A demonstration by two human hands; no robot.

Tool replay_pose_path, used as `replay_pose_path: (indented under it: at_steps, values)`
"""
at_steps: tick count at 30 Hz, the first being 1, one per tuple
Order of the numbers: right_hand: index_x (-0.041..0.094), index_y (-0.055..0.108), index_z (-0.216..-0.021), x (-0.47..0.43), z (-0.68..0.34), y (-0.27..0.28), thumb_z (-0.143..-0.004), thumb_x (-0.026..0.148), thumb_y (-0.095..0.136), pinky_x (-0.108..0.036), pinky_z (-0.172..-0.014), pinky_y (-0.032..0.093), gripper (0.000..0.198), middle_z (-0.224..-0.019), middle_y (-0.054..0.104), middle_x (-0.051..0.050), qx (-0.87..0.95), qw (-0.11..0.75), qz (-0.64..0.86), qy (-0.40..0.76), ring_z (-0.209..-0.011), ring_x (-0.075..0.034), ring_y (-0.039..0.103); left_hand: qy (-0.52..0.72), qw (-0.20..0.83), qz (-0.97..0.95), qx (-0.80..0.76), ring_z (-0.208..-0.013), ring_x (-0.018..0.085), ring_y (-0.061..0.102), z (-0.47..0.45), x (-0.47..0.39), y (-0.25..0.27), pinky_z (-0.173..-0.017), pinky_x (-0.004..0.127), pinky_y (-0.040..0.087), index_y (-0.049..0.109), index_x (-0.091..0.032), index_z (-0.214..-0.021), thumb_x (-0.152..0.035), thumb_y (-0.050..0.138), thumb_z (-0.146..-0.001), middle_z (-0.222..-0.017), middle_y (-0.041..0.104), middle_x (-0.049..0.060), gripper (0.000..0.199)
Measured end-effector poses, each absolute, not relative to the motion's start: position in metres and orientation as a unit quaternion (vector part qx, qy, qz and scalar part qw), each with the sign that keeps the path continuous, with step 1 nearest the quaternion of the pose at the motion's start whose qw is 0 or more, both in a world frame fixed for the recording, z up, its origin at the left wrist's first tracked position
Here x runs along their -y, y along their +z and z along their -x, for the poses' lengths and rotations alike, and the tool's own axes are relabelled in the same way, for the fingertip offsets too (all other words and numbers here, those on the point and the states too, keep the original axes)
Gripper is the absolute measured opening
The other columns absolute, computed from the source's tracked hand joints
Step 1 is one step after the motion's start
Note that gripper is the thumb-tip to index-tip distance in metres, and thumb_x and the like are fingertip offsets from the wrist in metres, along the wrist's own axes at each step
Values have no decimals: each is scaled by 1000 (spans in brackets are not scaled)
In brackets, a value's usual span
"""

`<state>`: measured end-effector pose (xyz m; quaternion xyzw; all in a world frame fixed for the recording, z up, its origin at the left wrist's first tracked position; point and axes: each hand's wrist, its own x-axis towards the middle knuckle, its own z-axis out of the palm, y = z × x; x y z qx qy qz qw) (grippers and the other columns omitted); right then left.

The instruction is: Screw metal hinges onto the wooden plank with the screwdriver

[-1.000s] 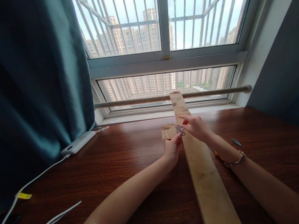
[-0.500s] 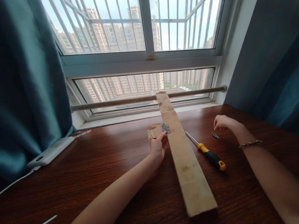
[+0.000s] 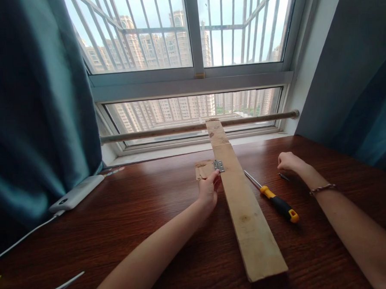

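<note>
A small metal hinge (image 3: 219, 166) lies with one leaf on a long pale wooden board (image 3: 248, 215) and the other over a short wooden piece (image 3: 201, 171) at its left. My left hand (image 3: 208, 190) is closed at the hinge's near edge, thumb and finger pinched there beside the board. To the right, my right hand (image 3: 290, 161) is curled closed just above a few screws (image 3: 283, 177) on the tabletop; its fingertips are turned away, so what they hold is hidden. Between the board and that hand lies a yellow-and-black screwdriver (image 3: 276, 200), shaft pointing away from me.
A white power bank (image 3: 77, 193) with a cable sits at the left of the brown table (image 3: 144, 203). Another white cable end (image 3: 63, 287) lies near the front left. Behind the table are a horizontal rail (image 3: 160, 131) and a barred window; blue curtains (image 3: 38, 105) hang at the sides.
The whole view has shifted slightly, so things appear further right. My right hand has come down closer over the screws, covering part of them. My left hand stays at the hinge.
</note>
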<state>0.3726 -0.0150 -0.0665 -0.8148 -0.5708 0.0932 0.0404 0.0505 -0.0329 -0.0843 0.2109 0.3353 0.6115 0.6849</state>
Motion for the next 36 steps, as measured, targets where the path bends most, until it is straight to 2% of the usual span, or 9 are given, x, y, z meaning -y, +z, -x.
replay_pose_path:
  at_steps: [3, 6, 8, 10, 14, 19, 31, 33, 36]
  values:
    - [13, 70, -73, 20, -349, -39, -66, 18, 59, -29, -72, 48, 14, -75, 69, -10, 627, 133, 766, 34, -80, -23, 64, 612, 687, -207, -333, -56, 9, 60, -50, 33, -84, -53, 17, 47, 61, -11, -73, -4, 69, -61, -68, 67, 2, 16]
    - [15, 69, -89, 29, -297, -14, -74, 28, 55, -27, -73, 49, 24, -78, 70, -5, 690, 350, 630, 62, -75, -18, 65, 611, 688, -204, -335, -55, 9, 59, -50, 34, -85, -53, 18, 46, 62, -11, -72, -5, 69, -61, -66, 66, 2, 15]
    - [16, 68, -89, 32, -254, -7, -74, 31, 56, -26, -69, 51, 24, -80, 70, -4, 696, 451, 548, 109, -74, -17, 65, 610, 689, -203, -334, -56, 9, 60, -50, 35, -85, -54, 19, 46, 62, -11, -72, -6, 69, -61, -66, 67, 2, 14]
    - [17, 69, -83, 29, -217, -10, -73, 26, 58, -26, -69, 51, 18, -81, 70, -4, 703, 488, 507, 101, -73, -16, 65, 611, 692, -200, -328, -58, 10, 61, -50, 36, -83, -56, 20, 46, 63, -12, -73, -5, 68, -61, -68, 68, 3, 14]
    - [16, 70, -76, 15, -178, -26, -70, 18, 60, -24, -64, 49, 12, -72, 70, -4, 723, 462, 511, 51, -66, -15, 64, 612, 698, -183, -325, -57, 10, 60, -50, 39, -79, -56, 20, 46, 63, -11, -71, -4, 66, -61, -66, 67, 3, 12]
    - [14, 71, -79, 7, -177, -38, -72, 18, 58, -23, -62, 46, 15, -76, 67, -5, 742, 442, 504, 17, -66, -14, 60, 608, 702, -180, -325, -55, 9, 59, -50, 39, -79, -55, 20, 44, 63, -10, -70, -3, 65, -63, -64, 66, 2, 9]
    - [16, 67, -82, 14, -168, -44, -82, 17, 52, -24, -71, 45, 15, -82, 63, -6, 779, 379, 499, -25, -74, -15, 59, 608, 706, -175, -317, -57, 9, 59, -48, 39, -78, -56, 20, 44, 65, -10, -69, -4, 66, -62, -66, 67, 3, 9]
    - [16, 66, -87, 14, -170, -42, -80, 18, 56, -25, -70, 45, 12, -80, 64, -5, 775, 379, 506, -17, -72, -15, 59, 606, 708, -178, -317, -58, 9, 59, -48, 38, -79, -56, 20, 44, 65, -10, -70, -4, 66, -62, -68, 67, 4, 10]
    - [17, 61, -104, 14, -176, -35, -77, 20, 60, -25, -66, 47, 27, -77, 65, -3, 765, 395, 508, 15, -67, -14, 60, 599, 707, -188, -325, -58, 10, 59, -48, 35, -82, -57, 21, 43, 64, -11, -72, -7, 67, -61, -68, 67, 4, 12]
